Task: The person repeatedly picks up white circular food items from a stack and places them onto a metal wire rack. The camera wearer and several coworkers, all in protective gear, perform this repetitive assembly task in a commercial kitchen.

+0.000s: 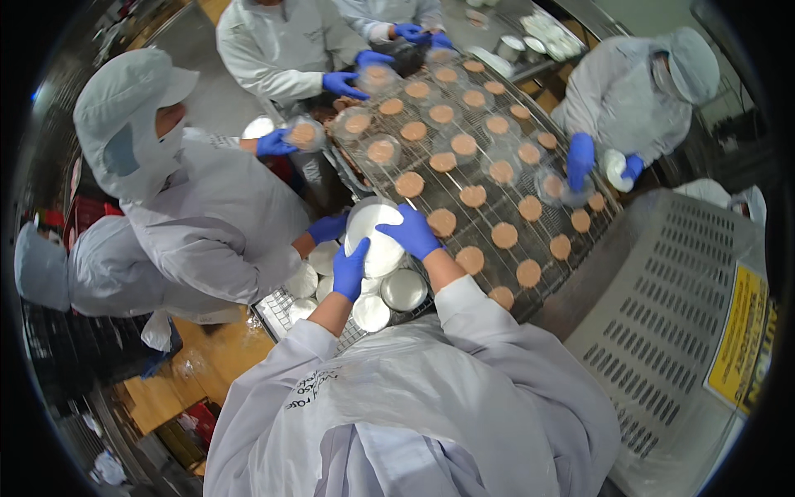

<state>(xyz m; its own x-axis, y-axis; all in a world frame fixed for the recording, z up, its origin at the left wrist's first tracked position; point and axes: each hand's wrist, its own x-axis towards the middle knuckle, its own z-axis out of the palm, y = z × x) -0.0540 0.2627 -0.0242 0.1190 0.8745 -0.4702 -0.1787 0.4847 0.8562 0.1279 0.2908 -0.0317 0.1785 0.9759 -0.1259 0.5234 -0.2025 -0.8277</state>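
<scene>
Both my hands, in blue gloves, hold a round white stack of thin discs (370, 222) in front of me. My left hand (351, 271) grips its near left edge. On the right side my right hand (411, 232) has its fingers over the top face. Whether the discs are paper or film, I cannot tell. Just below the hands, more round white stacks (371, 313) and a shinier round piece (404, 290) rest in a wire basket (269, 319). A co-worker's gloved hand (329, 227) is close to the stack's left side.
Ahead and right, a wire-mesh conveyor (542, 236) carries rows of round pinkish patties (473, 196), several on clear discs. Co-workers (207, 207) stand along its left, far and right sides, some handling patties. A slotted metal cover (662, 306) with a yellow label rises at right.
</scene>
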